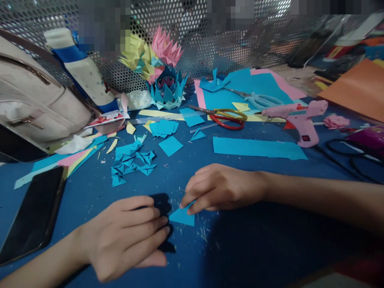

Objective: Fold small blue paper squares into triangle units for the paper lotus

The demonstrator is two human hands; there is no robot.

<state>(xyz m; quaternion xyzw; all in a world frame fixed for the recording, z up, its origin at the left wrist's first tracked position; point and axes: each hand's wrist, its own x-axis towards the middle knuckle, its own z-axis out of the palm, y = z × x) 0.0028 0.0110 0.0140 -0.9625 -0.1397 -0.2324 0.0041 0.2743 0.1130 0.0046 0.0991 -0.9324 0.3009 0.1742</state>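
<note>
A small folded piece of blue paper [183, 216] lies on the dark blue table between my hands. My right hand [220, 188] pinches its upper right edge between thumb and fingers. Just left of the paper, my left hand [129, 236] rests with fingers stretched and nothing in it, its fingertips near the paper's left corner. Beyond my hands are several folded blue pieces [132, 160], a flat blue square [171, 146], a stack of blue squares [163, 128] and a long blue strip [259, 148].
A black phone [33, 208] lies at the left, near a pale bag [33, 88]. Red-and-yellow scissors [229, 118], a pink glue gun [303, 120] with a black cord, and blue-handled scissors [262, 100] lie farther back. Paper flowers [166, 86] stand against the perforated metal panel.
</note>
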